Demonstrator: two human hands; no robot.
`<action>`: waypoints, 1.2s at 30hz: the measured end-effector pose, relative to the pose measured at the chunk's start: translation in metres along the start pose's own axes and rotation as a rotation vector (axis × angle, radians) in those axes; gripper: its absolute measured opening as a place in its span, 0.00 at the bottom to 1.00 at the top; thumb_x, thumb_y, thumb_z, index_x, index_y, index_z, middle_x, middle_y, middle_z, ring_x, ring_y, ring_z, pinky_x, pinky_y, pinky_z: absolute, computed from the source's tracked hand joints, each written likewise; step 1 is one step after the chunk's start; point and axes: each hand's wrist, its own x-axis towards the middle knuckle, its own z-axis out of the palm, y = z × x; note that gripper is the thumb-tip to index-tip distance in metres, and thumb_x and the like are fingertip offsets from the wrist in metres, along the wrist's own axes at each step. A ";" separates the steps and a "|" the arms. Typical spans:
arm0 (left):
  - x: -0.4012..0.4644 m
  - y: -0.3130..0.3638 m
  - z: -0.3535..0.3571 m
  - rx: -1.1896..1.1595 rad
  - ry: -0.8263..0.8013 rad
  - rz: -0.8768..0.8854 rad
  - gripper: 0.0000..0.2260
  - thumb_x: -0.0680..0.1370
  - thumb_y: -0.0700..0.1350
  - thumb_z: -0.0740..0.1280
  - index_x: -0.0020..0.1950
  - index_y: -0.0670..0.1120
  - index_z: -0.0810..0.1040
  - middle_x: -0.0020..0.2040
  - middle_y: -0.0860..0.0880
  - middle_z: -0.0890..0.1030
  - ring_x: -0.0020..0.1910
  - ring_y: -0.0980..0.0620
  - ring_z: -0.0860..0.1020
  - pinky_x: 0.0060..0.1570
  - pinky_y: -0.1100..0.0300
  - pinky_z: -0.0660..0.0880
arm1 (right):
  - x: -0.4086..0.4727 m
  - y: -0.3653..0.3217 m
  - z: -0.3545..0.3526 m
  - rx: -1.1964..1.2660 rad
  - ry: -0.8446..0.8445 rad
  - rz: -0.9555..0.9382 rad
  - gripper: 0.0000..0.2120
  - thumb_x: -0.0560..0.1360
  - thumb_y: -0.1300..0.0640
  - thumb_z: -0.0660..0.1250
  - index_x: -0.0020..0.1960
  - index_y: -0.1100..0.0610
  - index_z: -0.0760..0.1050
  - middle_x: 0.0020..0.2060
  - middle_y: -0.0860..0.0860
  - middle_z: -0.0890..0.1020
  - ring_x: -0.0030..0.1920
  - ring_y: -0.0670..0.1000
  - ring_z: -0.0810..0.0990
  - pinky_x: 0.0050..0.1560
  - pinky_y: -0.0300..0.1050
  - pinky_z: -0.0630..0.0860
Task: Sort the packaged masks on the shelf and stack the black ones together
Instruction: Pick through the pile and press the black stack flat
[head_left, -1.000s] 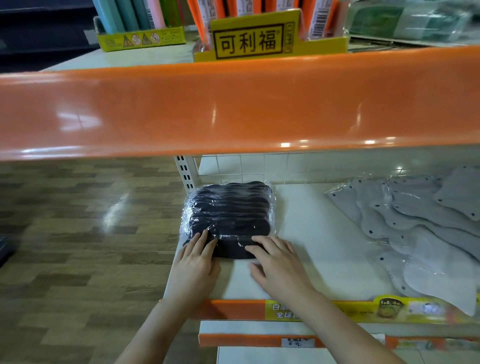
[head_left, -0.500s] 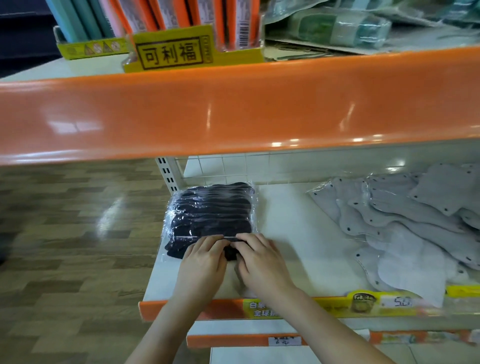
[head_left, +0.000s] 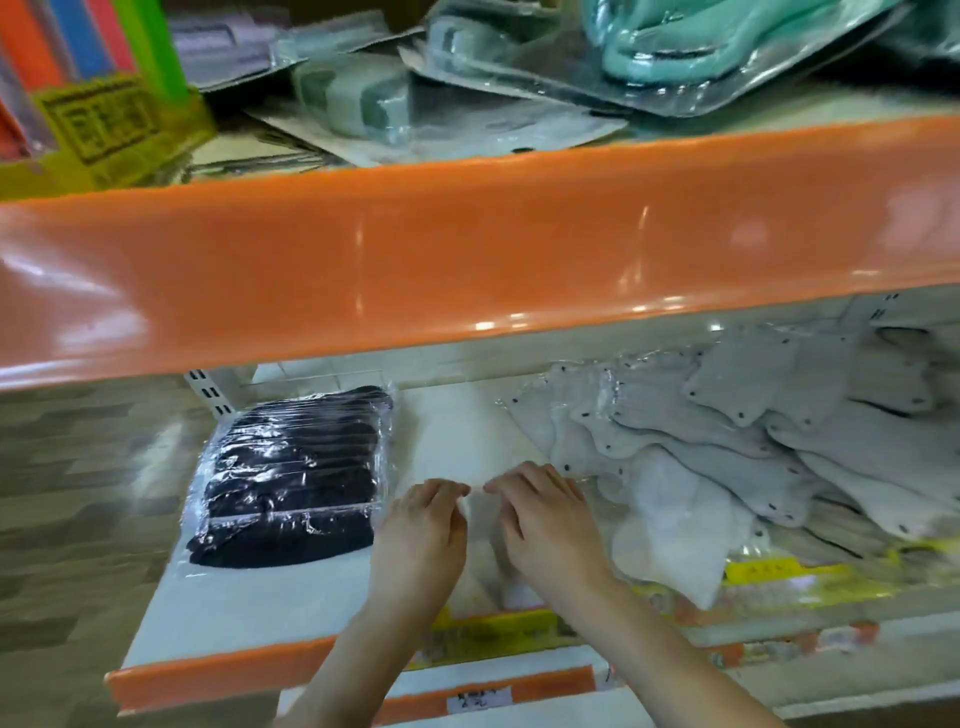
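Both hands hover empty over the bare middle of the white shelf (head_left: 270, 597), left hand (head_left: 421, 540) and right hand (head_left: 545, 525) side by side with fingers loosely curled, black masks pack (head_left: 296, 478) lying left, grey masks (head_left: 701, 447) heaped right.

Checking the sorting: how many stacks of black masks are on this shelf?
1: the black mask stack lies at the shelf's left end, left of both hands. Others may be hidden under the grey masks.

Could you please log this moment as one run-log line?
black masks: stacked at shelf's left end, untouched | left hand: open, holds nothing | right hand: open, beside grey masks | next: likely grey pile
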 end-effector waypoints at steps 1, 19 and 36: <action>0.003 0.011 0.005 -0.007 -0.011 -0.004 0.14 0.72 0.43 0.57 0.45 0.46 0.83 0.42 0.51 0.83 0.36 0.49 0.81 0.31 0.59 0.76 | -0.002 0.011 -0.004 -0.005 -0.004 0.023 0.15 0.70 0.55 0.55 0.46 0.50 0.80 0.42 0.46 0.79 0.42 0.50 0.80 0.39 0.46 0.77; 0.031 0.136 0.086 -0.040 -0.066 0.107 0.14 0.67 0.43 0.57 0.43 0.48 0.81 0.40 0.54 0.81 0.41 0.50 0.79 0.35 0.60 0.74 | -0.031 0.166 -0.070 -0.281 0.050 0.255 0.11 0.67 0.54 0.63 0.45 0.55 0.80 0.41 0.52 0.79 0.40 0.57 0.79 0.36 0.51 0.74; 0.027 0.148 0.109 -0.054 -0.119 0.152 0.13 0.71 0.43 0.58 0.48 0.45 0.81 0.51 0.50 0.80 0.51 0.49 0.76 0.49 0.57 0.69 | -0.041 0.198 -0.076 -0.294 0.003 0.305 0.19 0.68 0.50 0.68 0.56 0.59 0.79 0.49 0.54 0.82 0.50 0.57 0.81 0.45 0.52 0.77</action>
